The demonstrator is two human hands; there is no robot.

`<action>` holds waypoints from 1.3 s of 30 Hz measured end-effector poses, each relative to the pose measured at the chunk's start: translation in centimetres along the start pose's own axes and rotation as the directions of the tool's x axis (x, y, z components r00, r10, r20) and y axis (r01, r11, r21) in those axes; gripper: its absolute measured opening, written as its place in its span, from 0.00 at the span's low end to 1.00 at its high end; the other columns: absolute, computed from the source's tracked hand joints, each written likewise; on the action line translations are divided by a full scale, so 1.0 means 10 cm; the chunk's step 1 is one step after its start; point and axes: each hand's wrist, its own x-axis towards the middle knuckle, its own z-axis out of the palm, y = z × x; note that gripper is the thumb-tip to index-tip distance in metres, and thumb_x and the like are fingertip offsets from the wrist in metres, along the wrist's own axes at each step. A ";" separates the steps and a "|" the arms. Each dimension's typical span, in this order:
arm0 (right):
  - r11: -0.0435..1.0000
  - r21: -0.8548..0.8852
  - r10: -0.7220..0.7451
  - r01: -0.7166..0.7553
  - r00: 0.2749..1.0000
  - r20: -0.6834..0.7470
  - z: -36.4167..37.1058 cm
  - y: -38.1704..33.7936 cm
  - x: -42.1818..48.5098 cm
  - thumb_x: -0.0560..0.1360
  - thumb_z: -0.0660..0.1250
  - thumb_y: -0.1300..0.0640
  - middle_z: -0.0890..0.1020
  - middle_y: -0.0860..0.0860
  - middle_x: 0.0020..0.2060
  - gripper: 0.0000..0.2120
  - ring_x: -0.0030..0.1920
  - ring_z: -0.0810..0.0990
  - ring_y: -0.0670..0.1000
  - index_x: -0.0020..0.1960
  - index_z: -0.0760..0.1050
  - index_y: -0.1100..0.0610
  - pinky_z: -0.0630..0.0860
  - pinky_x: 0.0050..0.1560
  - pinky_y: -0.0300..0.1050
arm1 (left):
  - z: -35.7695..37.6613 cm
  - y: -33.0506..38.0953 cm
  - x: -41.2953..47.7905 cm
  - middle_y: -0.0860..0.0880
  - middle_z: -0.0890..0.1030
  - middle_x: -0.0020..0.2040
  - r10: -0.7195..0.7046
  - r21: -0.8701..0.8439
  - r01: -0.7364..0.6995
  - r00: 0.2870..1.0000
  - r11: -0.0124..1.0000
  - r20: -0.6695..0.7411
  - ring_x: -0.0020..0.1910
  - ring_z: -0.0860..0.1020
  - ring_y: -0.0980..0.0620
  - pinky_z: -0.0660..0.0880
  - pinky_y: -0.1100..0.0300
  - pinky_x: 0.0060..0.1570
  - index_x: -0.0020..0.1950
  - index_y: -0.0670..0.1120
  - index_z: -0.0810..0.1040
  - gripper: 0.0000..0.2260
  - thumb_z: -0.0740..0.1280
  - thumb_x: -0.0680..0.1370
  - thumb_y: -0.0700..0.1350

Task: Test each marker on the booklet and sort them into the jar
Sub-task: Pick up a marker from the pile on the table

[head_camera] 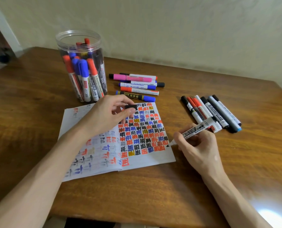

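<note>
An open booklet (163, 157) lies on the wooden table, its pages covered with red, blue and black test marks. My right hand (197, 145) grips an uncapped black whiteboard marker (194, 130), whose tip touches the right page near its edge. My left hand (109, 114) rests over the booklet's middle and pinches the marker's black cap (130, 106) between thumb and fingers. A clear plastic jar (82, 66) stands upright behind the booklet on the left, holding several capped markers.
A group of several markers (137, 84) lies behind the booklet, right of the jar. Another group of several markers (219, 111) lies to the right, just behind my right hand. A wall runs along the table's far edge.
</note>
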 end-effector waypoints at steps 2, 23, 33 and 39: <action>1.000 -0.022 -0.021 0.021 1.000 0.022 0.01 -0.01 -0.01 0.77 0.72 0.60 0.86 0.44 0.37 0.08 0.38 0.85 0.46 0.39 0.81 0.54 0.78 0.35 0.34 | 0.00 0.00 0.00 0.57 0.85 0.49 0.000 0.002 0.000 1.000 1.000 0.000 0.40 0.85 0.54 0.82 0.64 0.45 0.58 0.52 0.81 0.07 0.71 0.80 0.48; 1.000 -0.003 0.026 -0.027 0.999 -0.034 -0.01 0.02 0.00 0.77 0.72 0.61 0.86 0.46 0.36 0.08 0.35 0.85 0.46 0.40 0.81 0.55 0.77 0.33 0.34 | -0.01 -0.02 0.00 0.56 0.86 0.47 0.006 -0.010 -0.006 1.000 1.000 -0.007 0.39 0.85 0.53 0.83 0.57 0.46 0.59 0.51 0.82 0.08 0.71 0.80 0.48; 1.000 -0.008 -0.011 0.011 1.000 0.019 0.01 -0.01 -0.01 0.77 0.73 0.56 0.85 0.43 0.34 0.08 0.33 0.83 0.46 0.39 0.80 0.52 0.74 0.32 0.33 | -0.01 -0.02 0.00 0.56 0.86 0.48 0.005 0.005 -0.005 1.000 1.000 -0.001 0.40 0.85 0.53 0.84 0.57 0.44 0.60 0.51 0.82 0.08 0.71 0.80 0.48; 1.000 -0.022 -0.008 0.008 0.999 0.035 0.01 0.02 0.00 0.77 0.73 0.57 0.85 0.43 0.34 0.08 0.33 0.83 0.46 0.39 0.80 0.53 0.73 0.32 0.32 | -0.01 -0.02 0.01 0.56 0.86 0.47 0.003 0.008 -0.003 1.000 1.000 -0.004 0.40 0.85 0.53 0.83 0.59 0.45 0.60 0.51 0.82 0.09 0.71 0.81 0.48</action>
